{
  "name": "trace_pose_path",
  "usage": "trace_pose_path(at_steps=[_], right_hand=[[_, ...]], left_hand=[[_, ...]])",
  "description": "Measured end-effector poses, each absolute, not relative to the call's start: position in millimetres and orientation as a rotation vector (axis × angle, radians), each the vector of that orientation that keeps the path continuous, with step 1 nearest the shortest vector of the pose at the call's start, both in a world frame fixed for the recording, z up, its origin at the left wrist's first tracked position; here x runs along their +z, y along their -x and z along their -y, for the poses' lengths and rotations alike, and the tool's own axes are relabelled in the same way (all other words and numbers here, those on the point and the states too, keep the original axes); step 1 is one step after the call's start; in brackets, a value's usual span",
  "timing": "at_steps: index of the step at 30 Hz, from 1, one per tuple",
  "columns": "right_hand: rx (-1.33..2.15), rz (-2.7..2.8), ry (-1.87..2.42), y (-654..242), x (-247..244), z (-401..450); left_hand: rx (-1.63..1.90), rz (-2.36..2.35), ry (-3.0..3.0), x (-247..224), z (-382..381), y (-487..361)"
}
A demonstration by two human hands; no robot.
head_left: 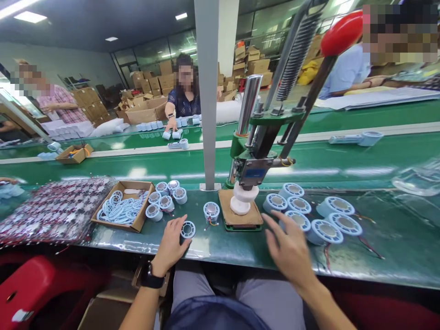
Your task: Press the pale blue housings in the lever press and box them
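On the green bench, my left hand (171, 243) curls around the left and lower sides of a light-blue round housing (188, 230), fingers and thumb at its rim. Another light-blue housing (211, 211) with short wires stands just beyond it. My right hand (290, 250) is open, slightly blurred, fingers spread beside a group of larger-looking light-blue housings (325, 230), partly covering one. Between my hands, farther back, stands a hand press (256, 172) with a red-knobbed lever (342, 34). Its white upper die sits above a white round cup (239, 206) on a cardboard-covered base (225, 201).
A cardboard box (149, 201) of light-blue rings sits left, beside several housings (165, 203). Wired parts (51, 206) cover the far-left bench. A grey post (206, 114) rises behind the bench. Across the green conveyor (154, 160), a person (185, 98) handles blue parts.
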State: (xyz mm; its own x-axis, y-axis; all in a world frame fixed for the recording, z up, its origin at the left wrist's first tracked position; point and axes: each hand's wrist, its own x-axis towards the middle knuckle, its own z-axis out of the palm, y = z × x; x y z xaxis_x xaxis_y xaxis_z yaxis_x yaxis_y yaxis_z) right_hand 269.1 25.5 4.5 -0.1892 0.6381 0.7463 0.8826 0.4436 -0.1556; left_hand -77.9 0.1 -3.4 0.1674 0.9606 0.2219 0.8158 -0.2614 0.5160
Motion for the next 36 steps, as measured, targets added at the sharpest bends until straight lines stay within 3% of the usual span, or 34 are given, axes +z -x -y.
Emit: trace_pose_path(at_steps=[8, 14, 21, 36], right_hand=[[0.429, 1.983, 1.131, -136, -5, -69], [0.524, 1.922, 1.113, -135, -26, -43], [0.818, 1.686, 1.108, -144, -45, -14], [0.806, 1.709, 1.064, -145, -37, -16]], left_hand=[[0.754, -1.700, -2.208, -10, 0, 79], [1.123, -1.786, -1.774, -5, 16, 65], [0.972, -1.540, -2.083, 23, 11, 12], [0.953, -1.515, -1.887, 27, -4, 8]])
